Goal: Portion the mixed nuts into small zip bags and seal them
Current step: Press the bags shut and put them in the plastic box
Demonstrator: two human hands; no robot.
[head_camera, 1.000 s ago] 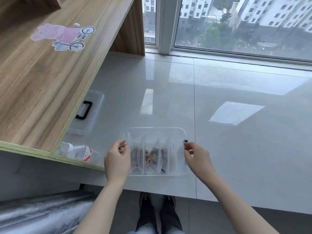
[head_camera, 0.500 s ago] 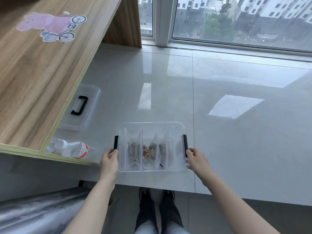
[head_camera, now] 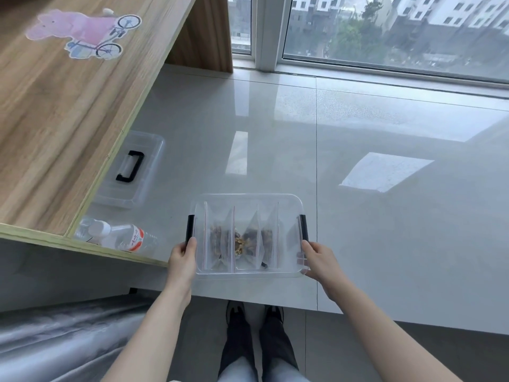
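Observation:
A clear plastic box point(head_camera: 248, 198) with black side clips sits near the front edge of the grey tiled ledge. Inside it stand several small zip bags point(head_camera: 242, 241) with red seal lines, holding brown mixed nuts. My left hand point(head_camera: 183, 260) grips the box's left side just below the black clip point(head_camera: 190, 228). My right hand point(head_camera: 318, 260) grips the right side at the near corner, under the other clip point(head_camera: 303, 227).
The box's clear lid with a black handle point(head_camera: 129, 166) lies on the ledge at left, partly under the wooden desk point(head_camera: 55, 106). A water bottle point(head_camera: 124, 238) lies beside it. A window point(head_camera: 385, 31) runs along the back. My feet point(head_camera: 254, 315) stand below the ledge.
Both hands slid from the box's upper side edges down to its near corners and took hold. The view tilted down slightly.

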